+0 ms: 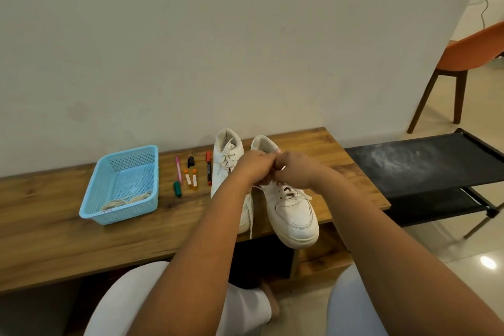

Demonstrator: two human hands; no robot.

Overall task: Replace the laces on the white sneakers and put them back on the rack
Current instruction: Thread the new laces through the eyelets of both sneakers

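Two white sneakers stand side by side on the wooden bench (54, 226), toes toward me. The left sneaker (228, 157) is laced and its bow shows. Over the tongue of the right sneaker (293, 213) my left hand (255, 166) and my right hand (294, 169) meet, fingers curled and pinching its white lace. One end of that lace (251, 215) hangs down between the shoes past the bench edge. A black fabric shoe rack (425, 163) stands to the right of the bench.
A light blue plastic basket (92, 199) with coiled laces in it sits on the bench at left. Several markers and small tubes (191, 176) lie between basket and shoes. An orange chair (463, 57) stands at the far right. My knees are below the bench.
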